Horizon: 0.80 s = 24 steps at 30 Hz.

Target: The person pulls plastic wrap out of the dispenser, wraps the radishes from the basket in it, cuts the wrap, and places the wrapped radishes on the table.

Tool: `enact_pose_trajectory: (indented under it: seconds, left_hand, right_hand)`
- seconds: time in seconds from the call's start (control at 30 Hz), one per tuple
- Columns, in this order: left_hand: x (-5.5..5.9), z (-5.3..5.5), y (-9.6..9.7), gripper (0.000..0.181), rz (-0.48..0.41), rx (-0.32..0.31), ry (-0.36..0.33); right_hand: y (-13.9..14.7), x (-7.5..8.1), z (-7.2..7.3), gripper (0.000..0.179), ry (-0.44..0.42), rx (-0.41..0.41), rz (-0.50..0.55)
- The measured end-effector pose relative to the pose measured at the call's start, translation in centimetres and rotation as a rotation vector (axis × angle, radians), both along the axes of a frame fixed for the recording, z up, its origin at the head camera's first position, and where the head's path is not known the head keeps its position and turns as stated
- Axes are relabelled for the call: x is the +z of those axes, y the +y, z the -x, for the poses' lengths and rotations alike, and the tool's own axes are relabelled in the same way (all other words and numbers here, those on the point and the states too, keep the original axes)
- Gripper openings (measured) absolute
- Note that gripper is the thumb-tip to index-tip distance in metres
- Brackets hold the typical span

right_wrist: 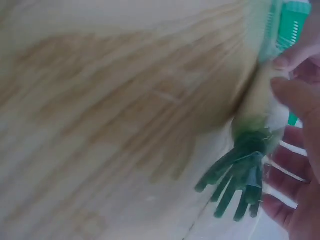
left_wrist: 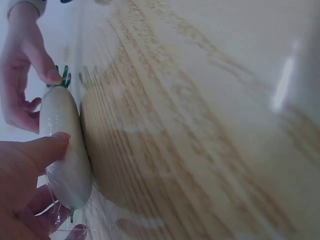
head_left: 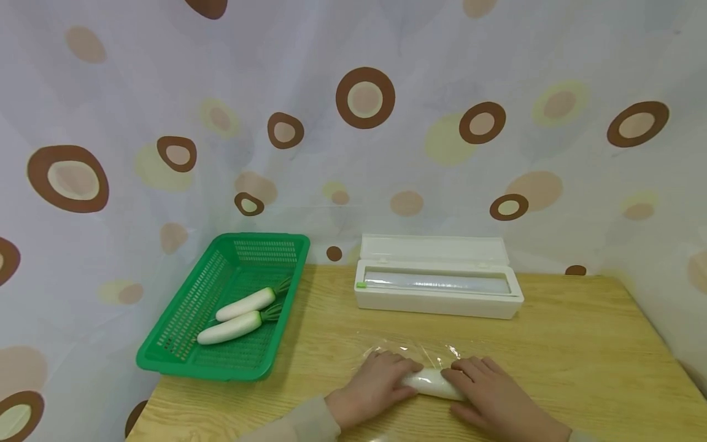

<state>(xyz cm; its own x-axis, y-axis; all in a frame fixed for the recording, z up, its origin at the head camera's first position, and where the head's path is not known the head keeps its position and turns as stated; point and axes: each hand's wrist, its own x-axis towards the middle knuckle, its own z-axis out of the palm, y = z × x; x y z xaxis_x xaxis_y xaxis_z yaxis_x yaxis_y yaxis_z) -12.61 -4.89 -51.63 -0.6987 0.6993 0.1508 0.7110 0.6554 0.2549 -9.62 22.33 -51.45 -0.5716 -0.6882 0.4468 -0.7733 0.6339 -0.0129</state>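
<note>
A white radish (head_left: 433, 384) with a short green stem end (right_wrist: 250, 145) lies low over the table in clear plastic wrap (head_left: 409, 351). My left hand (head_left: 380, 382) grips its left part, thumb (left_wrist: 54, 145) on the near side and fingers over the far side. At the stem end, my right hand (head_left: 488, 393) holds the other part in the same way. In the right wrist view, trimmed green stalks (right_wrist: 227, 192) stick out below the right hand, with film over them. Film spreads on the wood beyond both hands, creased and shiny.
A green basket (head_left: 145, 359) at the left holds two white radishes (head_left: 232, 328) with green stalks. Behind my hands stands a white wrap dispenser (head_left: 436, 302), lid raised, a film roll (head_left: 436, 282) inside. A patterned curtain (head_left: 414, 153) hangs behind the wooden table (head_left: 580, 350).
</note>
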Motion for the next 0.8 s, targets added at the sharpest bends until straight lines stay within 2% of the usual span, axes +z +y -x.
enact_pose_trajectory:
  seconds: [0.23, 0.37, 0.53, 0.7, 0.8]
  left_hand:
    - [-0.1, 0.5, -0.1, 0.045, 0.007, -0.023, -0.030]
    - [0.0, 0.8, 0.0, 0.051, 0.030, -0.024, -0.062]
    - [0.2, 1.2, 0.3, 0.050, 0.046, 0.005, -0.060]
    - [0.1, 1.8, 0.3, 0.047, 0.040, 0.032, -0.029]
    - [0.1, 2.5, 0.3, 0.043, 0.007, 0.052, -0.054]
  right_hand:
    - [-0.3, -1.1, -0.1, 0.051, 0.015, -0.061, 0.024]
    - [0.0, -1.4, 0.0, 0.047, -0.035, -0.104, 0.076]
    - [0.3, -1.1, 0.2, 0.038, -0.101, -0.167, 0.125]
    - [0.4, -0.8, 0.5, 0.041, -0.101, -0.179, 0.043]
    - [0.3, -0.8, 0.7, 0.047, -0.095, -0.188, -0.031]
